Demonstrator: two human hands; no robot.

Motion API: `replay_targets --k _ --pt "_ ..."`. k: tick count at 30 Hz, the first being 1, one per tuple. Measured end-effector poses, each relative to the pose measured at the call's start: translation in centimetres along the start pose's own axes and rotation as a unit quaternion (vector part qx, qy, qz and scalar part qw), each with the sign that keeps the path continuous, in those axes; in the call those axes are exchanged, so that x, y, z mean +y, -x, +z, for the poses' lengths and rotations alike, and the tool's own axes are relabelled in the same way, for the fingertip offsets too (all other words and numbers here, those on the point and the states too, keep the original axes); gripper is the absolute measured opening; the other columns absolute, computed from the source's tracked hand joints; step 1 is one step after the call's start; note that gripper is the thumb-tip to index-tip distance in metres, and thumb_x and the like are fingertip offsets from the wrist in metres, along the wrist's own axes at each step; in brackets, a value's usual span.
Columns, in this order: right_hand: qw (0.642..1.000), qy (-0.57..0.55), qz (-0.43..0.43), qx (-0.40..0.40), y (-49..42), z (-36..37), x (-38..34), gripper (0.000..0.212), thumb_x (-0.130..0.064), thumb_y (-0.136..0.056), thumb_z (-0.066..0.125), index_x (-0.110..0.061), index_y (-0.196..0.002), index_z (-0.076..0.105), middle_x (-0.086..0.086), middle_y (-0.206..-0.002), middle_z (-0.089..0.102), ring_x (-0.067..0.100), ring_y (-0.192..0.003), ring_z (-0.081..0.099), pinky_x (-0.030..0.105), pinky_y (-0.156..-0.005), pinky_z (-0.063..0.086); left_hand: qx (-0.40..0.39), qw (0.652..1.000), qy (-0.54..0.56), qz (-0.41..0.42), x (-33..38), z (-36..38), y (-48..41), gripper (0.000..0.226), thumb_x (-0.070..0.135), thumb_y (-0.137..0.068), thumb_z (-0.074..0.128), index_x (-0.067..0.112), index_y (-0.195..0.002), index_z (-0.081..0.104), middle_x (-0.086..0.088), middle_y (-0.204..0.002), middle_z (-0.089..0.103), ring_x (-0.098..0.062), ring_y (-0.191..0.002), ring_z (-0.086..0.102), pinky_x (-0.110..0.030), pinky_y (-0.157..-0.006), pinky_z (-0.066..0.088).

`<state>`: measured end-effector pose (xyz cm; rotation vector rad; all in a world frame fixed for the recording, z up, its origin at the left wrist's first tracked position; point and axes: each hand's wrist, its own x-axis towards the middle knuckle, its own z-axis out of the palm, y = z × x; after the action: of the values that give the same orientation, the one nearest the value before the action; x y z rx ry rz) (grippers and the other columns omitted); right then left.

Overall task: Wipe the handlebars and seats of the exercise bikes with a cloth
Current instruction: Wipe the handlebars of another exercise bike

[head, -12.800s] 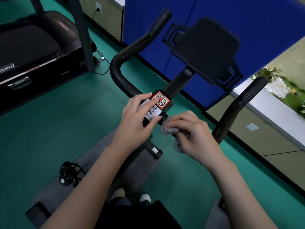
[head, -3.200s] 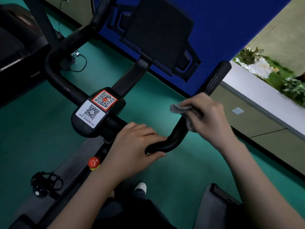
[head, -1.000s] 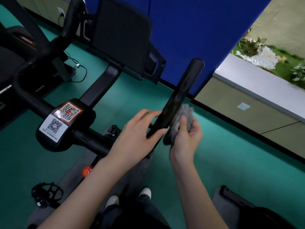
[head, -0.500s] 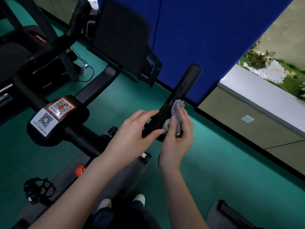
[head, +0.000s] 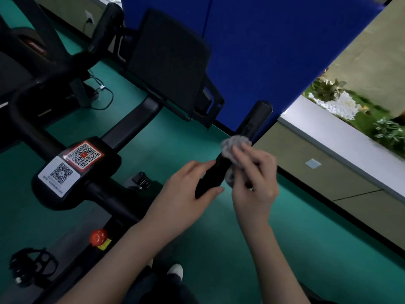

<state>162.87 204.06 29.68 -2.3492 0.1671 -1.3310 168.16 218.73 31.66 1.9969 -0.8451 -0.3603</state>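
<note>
The right hand [head: 254, 178] holds a crumpled grey cloth [head: 233, 148] against the right handlebar [head: 256, 119] of the exercise bike. Its fingers curl round the cloth, though the hand is blurred and I cannot tell each finger apart. The cloth sits about midway along the black bar, wrapped over its upper and right side, with a tuft showing above the fingertips and another bit showing lower, between the bar and the palm. The bar's rounded end rises bare beyond the cloth, toward the blue partition [head: 274, 51].

The left hand [head: 186, 189] grips the same bar just below the cloth, with the fingers over the top and the thumb underneath. The 2 hands are just beside each other, with the bar running between them.

To the left, the handlebar's centre block [head: 54, 194] carries 2 QR stickers: 1 red-bordered and 1 white. The left handlebar [head: 28, 121] curves up and away from it. A black tablet holder [head: 168, 62] stands on the stem ahead. Below the block are a red knob [head: 98, 236] and, lower left, a pedal [head: 30, 268]. A white shoe tip [head: 175, 269] shows on the green floor [head: 22, 216]. At right, a pale ledge [head: 339, 139] borders some plants [head: 328, 88].
</note>
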Motion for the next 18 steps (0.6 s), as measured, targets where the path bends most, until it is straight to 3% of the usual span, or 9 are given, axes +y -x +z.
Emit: replay_targets --k 2,4,10,13,18 --pt "0.994 0.035 -0.056 -0.084 0.3 -0.3 0.6 0.026 0.0 -0.094 0.046 0.006 -0.103 0.07 0.02 -0.107 0.063 0.029 -0.096 0.051 0.034 -0.089 0.042 0.002 1.0 0.004 0.003 -0.1 0.0 0.0 0.052 0.046 -0.084 0.057 0.025 -0.131 0.05 0.011 -0.117 0.054 -0.006 -0.105 0.052 -0.025 -0.092 0.041" --pt "0.988 0.067 -0.081 -0.115 -0.3 -0.7 1.5 0.026 0.002 -0.093 0.046 0.006 -0.102 0.07 0.02 -0.109 0.064 0.029 -0.096 0.049 0.032 -0.092 0.04 0.001 1.0 0.016 0.004 -0.3 0.0 -0.1 0.053 0.045 -0.085 0.058 0.025 -0.133 0.049 0.012 -0.118 0.053 -0.005 -0.107 0.052 -0.025 -0.093 0.041" --pt "0.984 0.135 -0.074 -0.088 -3.0 -1.3 2.2 0.025 0.009 -0.089 0.047 0.008 -0.1 0.07 0.021 -0.107 0.065 0.03 -0.093 0.048 0.029 -0.09 0.037 -0.009 0.999 0.037 0.008 -0.7 -0.1 -0.1 0.055 0.046 -0.086 0.057 0.031 -0.137 0.043 0.015 -0.118 0.05 0.003 -0.103 0.045 -0.011 -0.082 0.033" --pt "0.986 0.141 -0.071 -0.057 -3.2 -1.3 1.4 0.026 0.009 -0.09 0.046 0.009 -0.099 0.07 0.021 -0.106 0.065 0.031 -0.093 0.05 0.031 -0.09 0.039 -0.005 0.999 0.045 0.01 -0.7 -0.1 -0.1 0.055 0.045 -0.086 0.058 0.03 -0.137 0.044 0.015 -0.118 0.05 0.003 -0.101 0.044 -0.009 -0.081 0.033" --pt "0.96 0.166 -0.139 -0.18 -3.2 -1.4 1.1 0.025 0.016 -0.082 0.056 0.009 -0.104 0.068 0.02 -0.111 0.065 0.036 -0.098 0.053 0.04 -0.09 0.044 0.001 0.999 0.045 0.016 -0.7 -0.1 -0.1 0.055 0.045 -0.086 0.059 0.029 -0.137 0.045 0.013 -0.117 0.051 -0.004 -0.102 0.05 -0.02 -0.088 0.041"
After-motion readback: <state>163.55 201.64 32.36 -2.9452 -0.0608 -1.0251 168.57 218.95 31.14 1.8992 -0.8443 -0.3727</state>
